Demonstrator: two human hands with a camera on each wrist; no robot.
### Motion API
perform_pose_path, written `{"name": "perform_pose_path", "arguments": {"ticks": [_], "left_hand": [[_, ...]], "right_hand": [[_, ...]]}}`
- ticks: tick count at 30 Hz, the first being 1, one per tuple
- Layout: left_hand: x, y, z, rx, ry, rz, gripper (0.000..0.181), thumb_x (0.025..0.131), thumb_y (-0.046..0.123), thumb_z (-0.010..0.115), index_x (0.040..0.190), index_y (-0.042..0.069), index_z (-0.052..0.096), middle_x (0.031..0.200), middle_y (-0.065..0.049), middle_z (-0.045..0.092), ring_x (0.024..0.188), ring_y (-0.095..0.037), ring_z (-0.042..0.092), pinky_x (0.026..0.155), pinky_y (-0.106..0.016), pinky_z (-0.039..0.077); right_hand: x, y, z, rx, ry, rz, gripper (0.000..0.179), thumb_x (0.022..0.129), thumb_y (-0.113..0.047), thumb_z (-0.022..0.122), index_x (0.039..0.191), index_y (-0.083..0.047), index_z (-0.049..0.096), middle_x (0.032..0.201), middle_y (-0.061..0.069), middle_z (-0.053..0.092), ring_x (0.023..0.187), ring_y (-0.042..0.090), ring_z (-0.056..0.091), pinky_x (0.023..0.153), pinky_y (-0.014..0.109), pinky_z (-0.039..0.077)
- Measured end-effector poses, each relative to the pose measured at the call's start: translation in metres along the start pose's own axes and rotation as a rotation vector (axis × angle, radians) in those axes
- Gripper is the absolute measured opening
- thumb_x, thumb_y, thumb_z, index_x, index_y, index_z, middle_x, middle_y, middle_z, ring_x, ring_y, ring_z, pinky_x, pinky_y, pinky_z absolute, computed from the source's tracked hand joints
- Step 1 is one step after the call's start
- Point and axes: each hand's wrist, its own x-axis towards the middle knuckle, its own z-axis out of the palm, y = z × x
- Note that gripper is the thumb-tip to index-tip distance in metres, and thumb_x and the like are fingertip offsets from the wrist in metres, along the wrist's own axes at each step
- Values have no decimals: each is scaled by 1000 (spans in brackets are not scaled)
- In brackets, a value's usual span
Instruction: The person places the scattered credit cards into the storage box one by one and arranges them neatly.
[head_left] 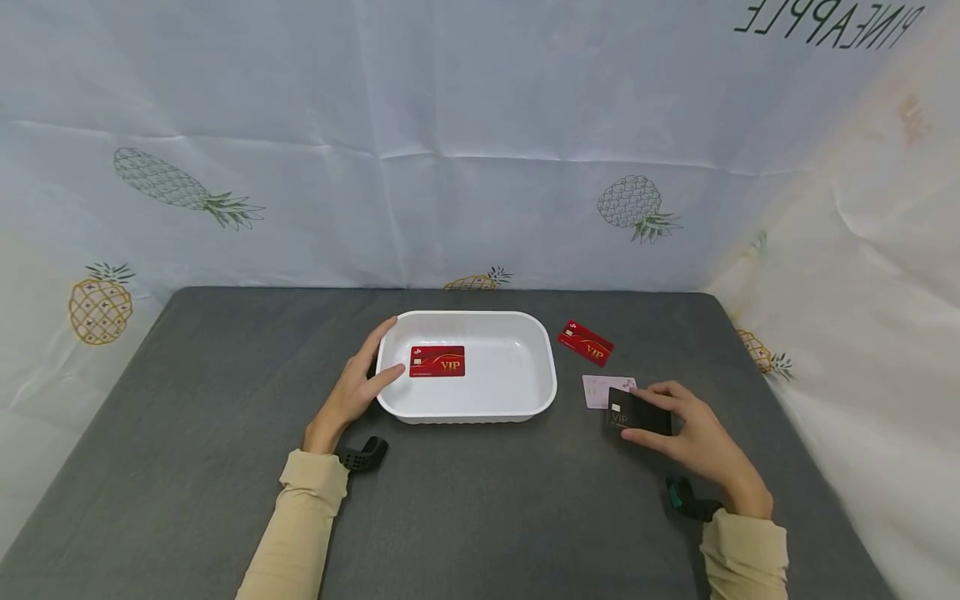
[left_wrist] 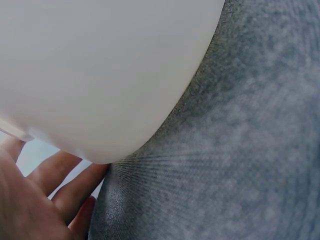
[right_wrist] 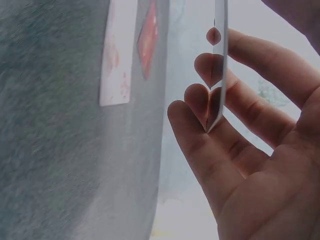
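Two hands are busy here, and left of centre in the head view the left hand point(head_left: 352, 392) has the white tray point(head_left: 510, 367) by its left end, thumb over the rim, fingers along the outer wall; it looks like a steadying hold, to stop the tray sliding on the grey table point(head_left: 480, 517). Across to the middle of the frame, and inside that tray one red card point(head_left: 437, 361) lies flat toward the left, VIP lettering up, bare white floor to its right. Just past the tray's right end, a second red card point(head_left: 586, 343) lies slantwise on the table, a pink card point(head_left: 600, 390) below it, partly hidden. And hiding it, right of centre, here's the black card point(head_left: 637, 410), pinched in the right hand point(head_left: 693, 425): thumb on its lower edge, fingers on its upper, an edge grip that probably leaves the face uncovered. The right wrist view catches it edge-on, clear of the table.
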Motion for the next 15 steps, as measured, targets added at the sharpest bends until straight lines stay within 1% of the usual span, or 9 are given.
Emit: {"name": "perform_pose_path", "arguments": {"ticks": [9,15], "left_hand": [[1,1,0,5,-1,-7,74,97,22,59,163,18,25,163,-19,34,144,-40,40,117,-67,30],[1,1,0,10,-3,-19,75,96,24,59,163,18,25,165,-18,32,146,-40,38,118,-68,28]], "right_hand": [[13,-8,0,13,26,-69,58,78,-21,90,129,-1,70,115,8,63,95,19,56,74,26,51],[25,-16,-2,19,-8,-66,59,81,-23,88,132,-4,68,119,9,62,102,21,56,76,28,52]]}}
